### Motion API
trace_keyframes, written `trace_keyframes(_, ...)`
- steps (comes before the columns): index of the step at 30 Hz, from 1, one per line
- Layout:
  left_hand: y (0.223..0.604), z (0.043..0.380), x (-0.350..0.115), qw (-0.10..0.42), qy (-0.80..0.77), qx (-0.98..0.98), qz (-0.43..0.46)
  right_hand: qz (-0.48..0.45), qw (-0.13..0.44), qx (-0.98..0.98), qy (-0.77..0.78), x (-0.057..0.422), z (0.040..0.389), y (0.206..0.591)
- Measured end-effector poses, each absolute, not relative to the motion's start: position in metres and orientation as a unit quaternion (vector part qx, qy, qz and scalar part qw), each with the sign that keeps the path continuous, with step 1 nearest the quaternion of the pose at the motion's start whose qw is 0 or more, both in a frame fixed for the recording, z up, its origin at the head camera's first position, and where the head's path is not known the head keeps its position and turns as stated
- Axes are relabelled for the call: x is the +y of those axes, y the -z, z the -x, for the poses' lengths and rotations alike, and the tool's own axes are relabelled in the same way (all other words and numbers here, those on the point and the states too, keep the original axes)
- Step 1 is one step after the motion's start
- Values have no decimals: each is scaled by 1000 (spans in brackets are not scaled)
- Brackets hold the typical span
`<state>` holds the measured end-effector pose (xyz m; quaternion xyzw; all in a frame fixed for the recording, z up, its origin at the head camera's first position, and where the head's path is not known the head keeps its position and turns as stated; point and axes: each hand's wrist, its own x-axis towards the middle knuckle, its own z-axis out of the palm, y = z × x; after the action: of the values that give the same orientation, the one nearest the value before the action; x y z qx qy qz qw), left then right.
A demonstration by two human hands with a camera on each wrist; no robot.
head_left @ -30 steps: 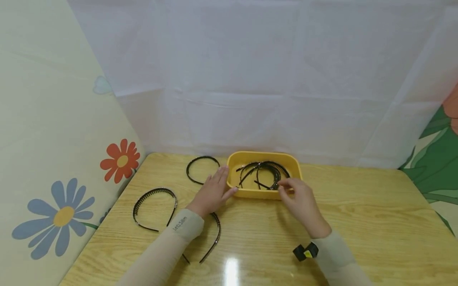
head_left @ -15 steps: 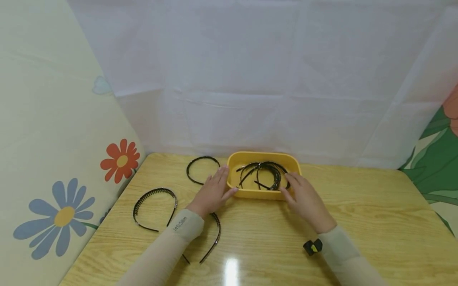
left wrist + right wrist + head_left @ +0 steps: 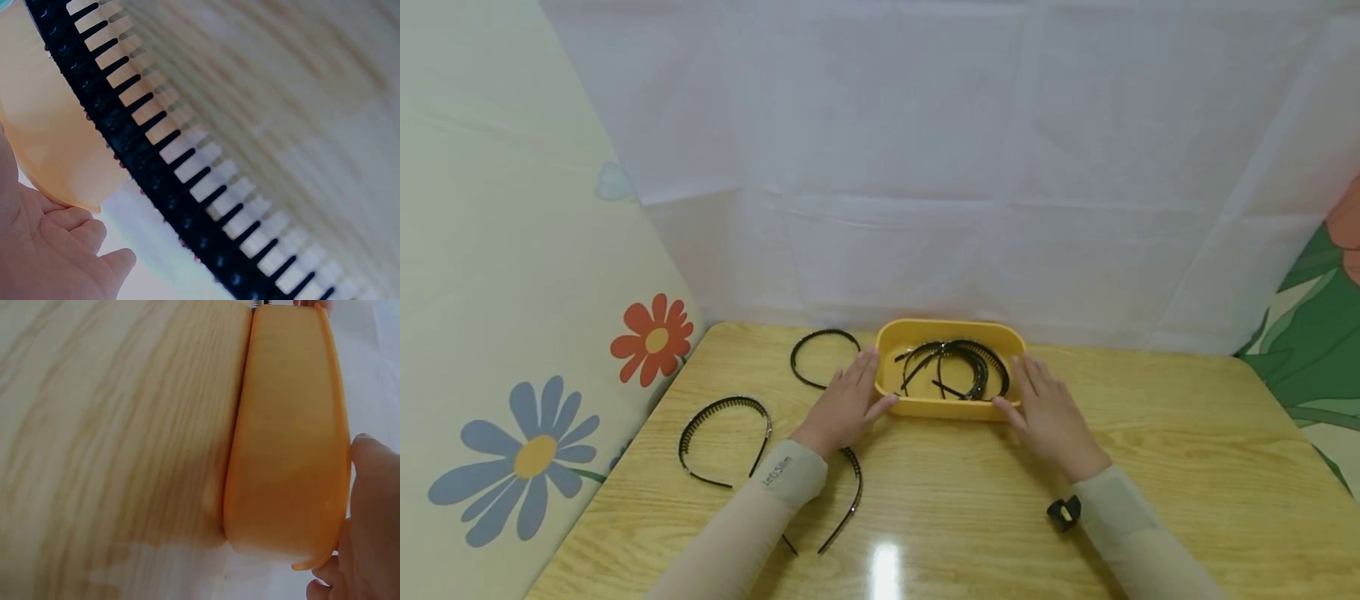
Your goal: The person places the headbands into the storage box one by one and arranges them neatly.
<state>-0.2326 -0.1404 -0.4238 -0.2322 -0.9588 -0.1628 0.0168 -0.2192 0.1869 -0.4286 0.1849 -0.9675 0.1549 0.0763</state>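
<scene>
A yellow plastic box [image 3: 951, 408] stands near the table's back edge with several black toothed headbands [image 3: 981, 375] inside. My left hand [image 3: 841, 407] rests against the box's left end, fingers straight and thumb at the front rim. At the opposite end, my right hand [image 3: 1054, 421] has its extended fingers along the side and its thumb on the front rim. In the right wrist view, the thumb [image 3: 364, 445] touches the rim of the box [image 3: 287, 431]. A headband [image 3: 859, 483] lies partly hidden under the left forearm; its comb teeth [image 3: 165, 144] fill the left wrist view.
Two more black headbands lie left of the box: one toward the back [image 3: 792, 354], another nearer the table's left side [image 3: 685, 429]. White cloth [image 3: 880, 167] hangs behind the wooden table [image 3: 1150, 433]. A flowered panel [image 3: 512, 250] borders the left.
My right hand has left the headbands inside the box and moved right to its right end, fingers now straightened. The left hand has stayed in place.
</scene>
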Motion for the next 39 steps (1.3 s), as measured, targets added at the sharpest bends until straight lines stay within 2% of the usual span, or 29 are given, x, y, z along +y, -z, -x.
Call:
trace_keyframes(15, 427, 234, -151, 18, 166, -960, 227, -181, 64, -970, -151, 187, 227, 435)
trace_keyframes(27, 387, 204, -184, 29, 238, -956, 171, -198, 79, -960, -180, 185, 228, 435)
trace_keyframes(39, 401, 187, -195, -52, 241, -959, 140, -191, 84, -957, -200, 188, 222, 435)
